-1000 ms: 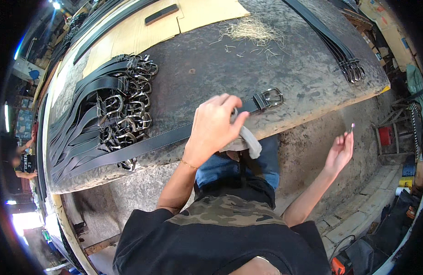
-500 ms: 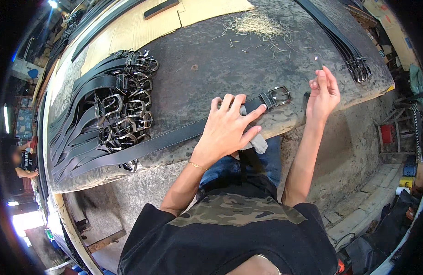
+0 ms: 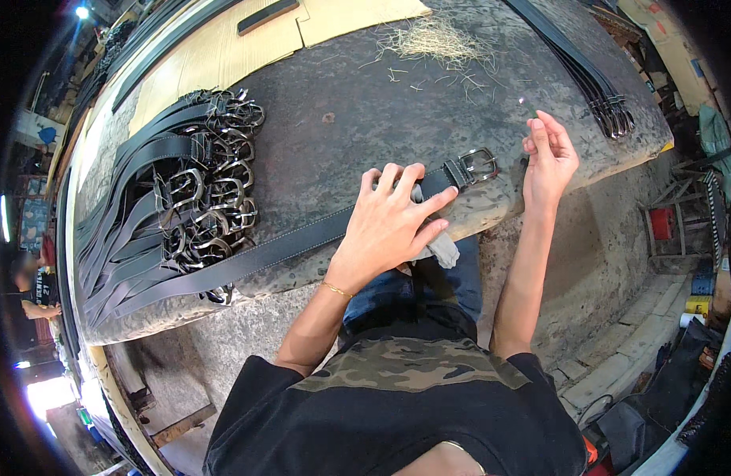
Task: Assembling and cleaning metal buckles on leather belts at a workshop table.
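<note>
A black leather belt (image 3: pixel 302 236) with light stitching lies along the table's near edge, its silver buckle (image 3: pixel 480 164) at the right end. Over the belt, my left hand (image 3: pixel 391 213) has its fingers bent and a bunched grey cloth (image 3: pixel 438 251) tucked under the palm; its index fingertip presses by the buckle's keeper loop. Raised right of the buckle, my right hand (image 3: pixel 550 159) pinches a small, thin green item (image 3: pixel 532 116) with a bright glint at its tip; its kind is too small to tell.
Many black belts (image 3: pixel 135 202) with tangled buckles lie heaped at left. A few more belts (image 3: pixel 587 87) lie at far right. A pile of cut thread ends (image 3: pixel 445 44) and cardboard (image 3: pixel 334 22) are at the back. Another person (image 3: pixel 36 301) stands far left.
The whole view has shifted slightly, moving the table and belts a little left. Both hands keep nearly the same grip and place relative to the belt.
</note>
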The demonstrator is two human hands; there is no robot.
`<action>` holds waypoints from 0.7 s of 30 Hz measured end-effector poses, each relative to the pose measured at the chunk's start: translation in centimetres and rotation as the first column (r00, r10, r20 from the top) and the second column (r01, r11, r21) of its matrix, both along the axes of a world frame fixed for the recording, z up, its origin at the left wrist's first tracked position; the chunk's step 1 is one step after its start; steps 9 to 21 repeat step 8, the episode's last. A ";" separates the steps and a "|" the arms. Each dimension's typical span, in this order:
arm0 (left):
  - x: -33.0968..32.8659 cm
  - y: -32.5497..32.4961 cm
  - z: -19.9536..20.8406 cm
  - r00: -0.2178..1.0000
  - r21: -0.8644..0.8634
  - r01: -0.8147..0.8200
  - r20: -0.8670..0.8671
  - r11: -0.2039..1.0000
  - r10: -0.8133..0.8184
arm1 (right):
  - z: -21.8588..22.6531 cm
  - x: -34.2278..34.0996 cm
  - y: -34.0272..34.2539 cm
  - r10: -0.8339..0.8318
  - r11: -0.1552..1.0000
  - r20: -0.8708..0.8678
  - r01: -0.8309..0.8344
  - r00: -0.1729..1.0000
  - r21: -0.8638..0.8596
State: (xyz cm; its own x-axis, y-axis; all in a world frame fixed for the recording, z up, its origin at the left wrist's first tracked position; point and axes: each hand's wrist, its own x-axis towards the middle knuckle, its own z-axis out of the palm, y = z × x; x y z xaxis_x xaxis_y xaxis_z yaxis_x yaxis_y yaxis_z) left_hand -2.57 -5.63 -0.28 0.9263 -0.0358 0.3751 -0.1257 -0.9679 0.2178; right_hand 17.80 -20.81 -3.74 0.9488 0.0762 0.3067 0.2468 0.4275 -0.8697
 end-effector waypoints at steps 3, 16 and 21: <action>-0.1 0.0 -0.1 1.000 -0.011 -0.018 -0.010 1.000 0.018 | 0.1 -0.1 0.1 0.037 0.999 0.010 -0.037 0.999 -0.034; -0.1 -0.1 -0.1 1.000 0.009 -0.017 -0.004 1.000 0.017 | -0.2 0.5 -0.1 0.042 0.998 -0.019 -0.041 0.999 0.041; -0.1 -0.1 -0.1 1.000 0.009 -0.017 -0.004 1.000 0.017 | -0.2 0.5 -0.1 0.042 0.998 -0.019 -0.041 0.999 0.041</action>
